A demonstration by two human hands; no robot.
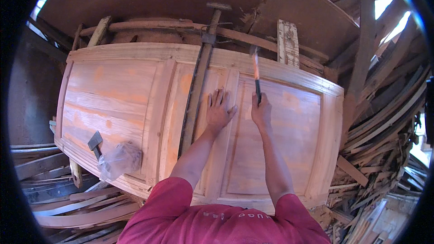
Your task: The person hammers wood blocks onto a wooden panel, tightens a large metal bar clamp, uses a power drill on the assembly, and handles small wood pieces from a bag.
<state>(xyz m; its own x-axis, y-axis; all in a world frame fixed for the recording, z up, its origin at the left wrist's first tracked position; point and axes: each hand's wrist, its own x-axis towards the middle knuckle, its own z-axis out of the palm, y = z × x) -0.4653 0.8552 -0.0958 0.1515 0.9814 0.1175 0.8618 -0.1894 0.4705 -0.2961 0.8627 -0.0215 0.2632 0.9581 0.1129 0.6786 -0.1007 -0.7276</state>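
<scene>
A wooden panelled door lies flat before me, with orange filler-like patches on its panels. My left hand rests open on it, fingers spread, just right of a long metal bar clamp that runs across the door. In my right hand is a hammer with an orange and black handle, held by the black grip. Its head is smeared by motion near the door's far edge. To the left, a putty knife lies on the door beside a clear plastic bag.
Wooden supports stick out beyond the door's far edge, and a brown wall rises behind. Piles of wood strips crowd the right side. More curved offcuts lie at the lower left.
</scene>
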